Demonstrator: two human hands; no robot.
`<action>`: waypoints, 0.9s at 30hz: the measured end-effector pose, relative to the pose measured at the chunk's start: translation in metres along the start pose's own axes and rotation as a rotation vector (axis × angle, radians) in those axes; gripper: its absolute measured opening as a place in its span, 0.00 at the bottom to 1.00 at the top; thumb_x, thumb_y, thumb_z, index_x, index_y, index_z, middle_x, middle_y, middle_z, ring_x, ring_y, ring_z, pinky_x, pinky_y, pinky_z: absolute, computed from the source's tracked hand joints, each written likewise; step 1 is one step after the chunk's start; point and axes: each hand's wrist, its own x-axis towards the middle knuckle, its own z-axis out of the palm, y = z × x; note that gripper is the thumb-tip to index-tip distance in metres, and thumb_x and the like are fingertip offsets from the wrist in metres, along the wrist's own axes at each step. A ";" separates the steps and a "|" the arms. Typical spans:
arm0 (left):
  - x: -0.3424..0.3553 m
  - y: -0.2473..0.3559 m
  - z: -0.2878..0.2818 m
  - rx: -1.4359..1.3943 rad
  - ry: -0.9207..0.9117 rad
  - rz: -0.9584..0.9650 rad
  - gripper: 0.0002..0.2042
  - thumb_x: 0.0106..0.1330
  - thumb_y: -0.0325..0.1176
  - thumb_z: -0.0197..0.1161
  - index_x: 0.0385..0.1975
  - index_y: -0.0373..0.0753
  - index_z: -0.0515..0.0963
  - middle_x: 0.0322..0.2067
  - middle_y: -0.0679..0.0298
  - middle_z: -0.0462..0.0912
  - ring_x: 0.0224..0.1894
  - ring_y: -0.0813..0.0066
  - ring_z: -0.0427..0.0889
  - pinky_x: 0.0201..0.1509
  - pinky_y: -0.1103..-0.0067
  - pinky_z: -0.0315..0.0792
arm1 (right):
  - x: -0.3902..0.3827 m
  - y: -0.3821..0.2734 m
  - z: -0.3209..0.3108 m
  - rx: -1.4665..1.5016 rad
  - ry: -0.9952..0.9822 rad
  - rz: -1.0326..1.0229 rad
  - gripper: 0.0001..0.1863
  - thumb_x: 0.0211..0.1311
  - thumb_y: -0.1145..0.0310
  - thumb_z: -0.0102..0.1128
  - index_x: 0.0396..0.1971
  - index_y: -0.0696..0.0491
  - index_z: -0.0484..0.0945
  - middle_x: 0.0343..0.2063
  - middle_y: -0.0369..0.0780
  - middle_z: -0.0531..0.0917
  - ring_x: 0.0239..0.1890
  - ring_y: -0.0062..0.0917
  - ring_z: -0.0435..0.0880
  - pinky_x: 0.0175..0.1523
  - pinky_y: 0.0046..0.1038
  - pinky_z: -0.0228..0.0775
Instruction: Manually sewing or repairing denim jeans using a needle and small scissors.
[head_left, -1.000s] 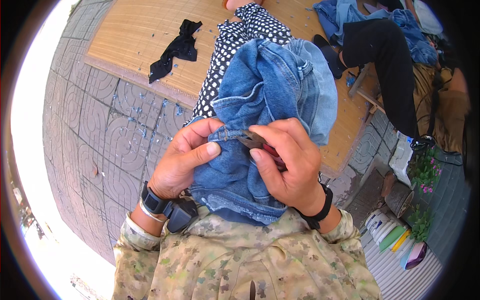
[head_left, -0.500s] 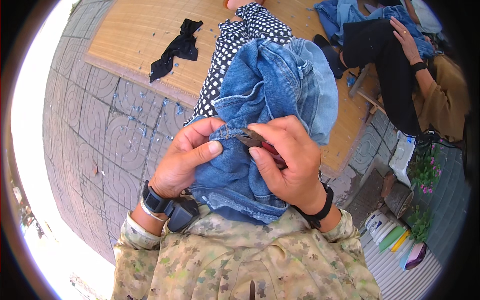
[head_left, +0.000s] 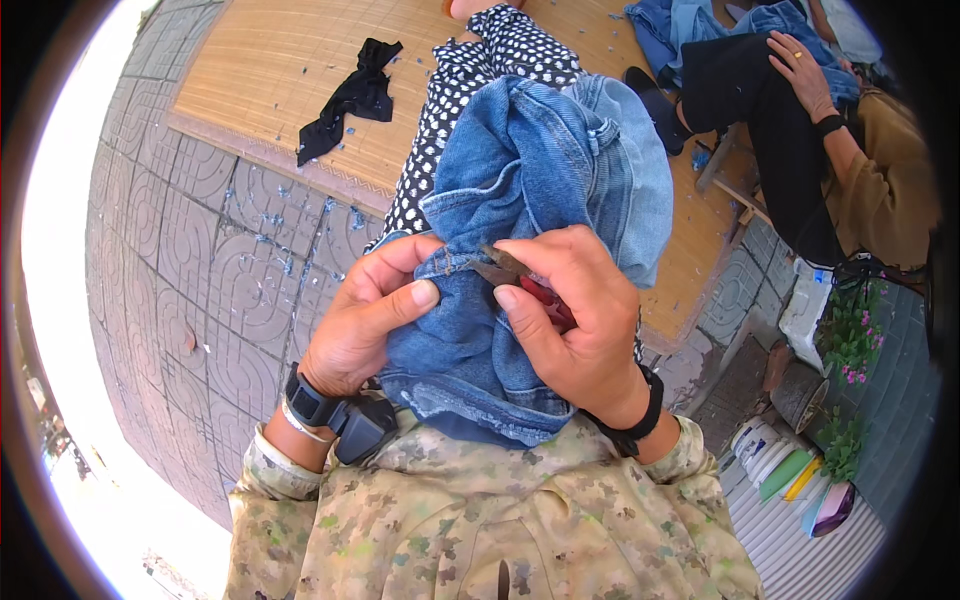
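A bunched blue denim garment point(head_left: 545, 165) lies across my lap, with folds, stitched seams and a frayed lower edge. My left hand point(head_left: 365, 315) pinches a stitched seam point(head_left: 442, 264) of it between thumb and fingers. Closed around small red-handled snips point(head_left: 538, 290), my right hand point(head_left: 575, 320) has its thumb and forefinger near the dark metal jaws. These jaws stand apart, their tips pointing left at the seam, close beside it. Whether they touch the cloth I cannot tell. My palm and fingers hide most of the handles.
Ahead is a woven mat point(head_left: 270, 75) with a black cloth scrap point(head_left: 350, 100) and blue lint. A seated person in black trousers point(head_left: 765, 130) is at right, near more denim point(head_left: 730, 30). Paving point(head_left: 240, 270) lies left; pink flowers point(head_left: 855, 345) and stacked containers point(head_left: 775, 455) stand right.
The snips' jaws have spread wider and shifted slightly left by the seam. My left hand keeps its pinch on the denim, nearly still.
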 end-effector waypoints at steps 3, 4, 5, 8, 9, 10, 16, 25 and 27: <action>-0.001 -0.003 -0.005 0.001 0.029 -0.001 0.22 0.62 0.32 0.68 0.54 0.33 0.71 0.47 0.60 0.81 0.48 0.75 0.81 0.56 0.77 0.74 | -0.001 -0.006 0.000 -0.071 -0.025 0.018 0.15 0.54 0.74 0.66 0.43 0.56 0.79 0.33 0.42 0.78 0.26 0.32 0.81 0.29 0.29 0.74; -0.001 -0.004 -0.005 -0.007 0.031 0.006 0.22 0.62 0.32 0.68 0.54 0.33 0.71 0.47 0.60 0.81 0.48 0.75 0.81 0.56 0.77 0.74 | -0.002 -0.007 -0.001 -0.072 -0.023 0.020 0.15 0.54 0.74 0.66 0.43 0.56 0.79 0.33 0.42 0.78 0.26 0.32 0.81 0.29 0.29 0.74; -0.001 -0.005 -0.006 -0.006 0.029 0.004 0.22 0.62 0.32 0.68 0.54 0.33 0.71 0.47 0.60 0.81 0.48 0.75 0.81 0.56 0.77 0.74 | -0.002 -0.007 -0.002 -0.086 -0.025 0.021 0.15 0.54 0.74 0.66 0.44 0.56 0.79 0.33 0.42 0.78 0.26 0.33 0.81 0.29 0.29 0.74; -0.002 -0.006 -0.006 -0.013 0.041 0.013 0.21 0.62 0.31 0.68 0.53 0.34 0.71 0.47 0.60 0.81 0.48 0.74 0.81 0.55 0.77 0.75 | -0.002 -0.010 -0.003 -0.110 -0.035 0.026 0.16 0.54 0.74 0.66 0.44 0.56 0.79 0.33 0.41 0.78 0.27 0.33 0.81 0.29 0.30 0.75; -0.002 -0.006 -0.006 -0.012 0.037 0.017 0.21 0.62 0.31 0.68 0.53 0.34 0.72 0.48 0.60 0.81 0.48 0.74 0.81 0.55 0.76 0.75 | -0.002 -0.011 -0.004 -0.121 -0.043 0.028 0.15 0.54 0.74 0.66 0.43 0.57 0.79 0.33 0.41 0.78 0.27 0.33 0.81 0.29 0.30 0.75; -0.002 -0.005 -0.006 -0.011 0.032 0.022 0.21 0.62 0.31 0.68 0.53 0.34 0.72 0.48 0.59 0.81 0.48 0.74 0.81 0.55 0.76 0.75 | -0.002 -0.012 -0.004 -0.120 -0.042 0.029 0.15 0.54 0.74 0.66 0.43 0.57 0.79 0.33 0.41 0.78 0.27 0.33 0.81 0.29 0.30 0.75; -0.002 -0.005 -0.006 0.002 0.039 0.031 0.21 0.61 0.30 0.68 0.53 0.33 0.72 0.47 0.59 0.81 0.48 0.74 0.81 0.55 0.77 0.75 | -0.001 -0.012 -0.004 -0.146 -0.050 -0.009 0.13 0.55 0.74 0.65 0.42 0.58 0.80 0.31 0.40 0.77 0.26 0.33 0.81 0.29 0.30 0.74; -0.002 -0.002 -0.002 -0.008 0.003 0.034 0.17 0.64 0.27 0.64 0.52 0.34 0.73 0.47 0.64 0.81 0.48 0.79 0.79 0.55 0.80 0.73 | -0.002 -0.014 -0.003 -0.148 -0.051 0.006 0.13 0.54 0.78 0.66 0.41 0.59 0.82 0.29 0.42 0.80 0.24 0.29 0.79 0.28 0.26 0.70; -0.003 -0.003 -0.002 -0.004 0.029 0.031 0.19 0.63 0.29 0.66 0.53 0.34 0.72 0.47 0.62 0.81 0.48 0.77 0.80 0.55 0.78 0.74 | -0.001 -0.014 -0.003 -0.113 -0.044 0.012 0.12 0.54 0.78 0.66 0.41 0.60 0.81 0.29 0.42 0.80 0.24 0.29 0.79 0.28 0.25 0.70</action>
